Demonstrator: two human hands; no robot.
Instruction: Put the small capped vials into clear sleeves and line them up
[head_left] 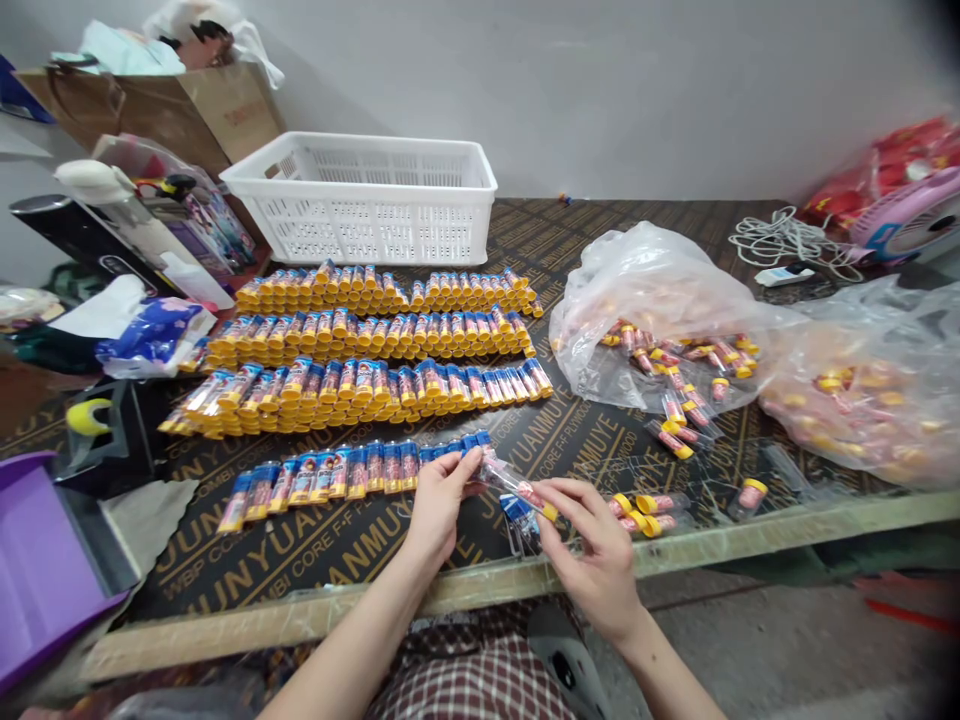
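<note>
Between my hands is a clear tube with pink contents and a yellow cap (517, 482). My left hand (441, 505) pinches its upper left end, and my right hand (589, 545) holds the yellow-capped end. Left of my left hand lies a front row of labelled tubes (337, 474) with yellow ends. Just below the held tube, a small pile of blue-and-white pieces (519, 515) is partly covered by my right hand. Several unlabelled tubes with yellow caps (652, 515) lie right of my right hand.
Stacked rows of labelled tubes (375, 385) stand behind the front row, with a white basket (375, 215) beyond. Plastic bags of tubes (645, 280) are at the right. A purple dustpan (52, 570) is at the left, and the table edge (705, 548) runs in front.
</note>
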